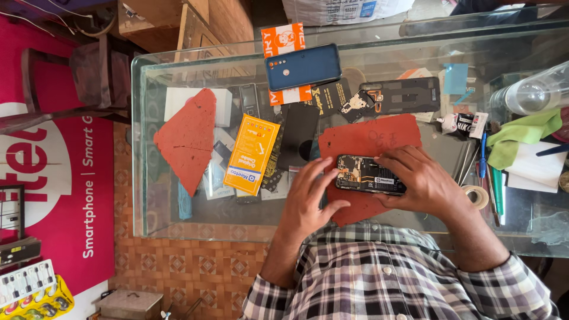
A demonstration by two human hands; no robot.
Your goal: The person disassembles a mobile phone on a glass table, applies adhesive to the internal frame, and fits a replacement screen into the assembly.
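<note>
**Two hands on an opened phone**

Two hands are working one opened phone (370,175), and we are looking down on it lying flat on a red mat (367,139) on the glass counter (178,228). Our left hand (311,195) is touching the phone's left end, fingers spread and slightly curled, fingertips on its edge. Our right hand (424,181) is covering the right end, fingers close together and pressing down on the body; we cannot tell what the thumb is doing. The phone's back is off, with its black inner parts and orange flex showing.

Around it we are seeing an orange box (251,154) just left of the mat, a red triangular mat (189,136) further left, a blue phone back cover (303,65) near the far edge, a black frame (403,95) beyond the mat, a tape roll (477,195) and pens (495,189) to the right, and a green cloth (524,133) beside them.
</note>
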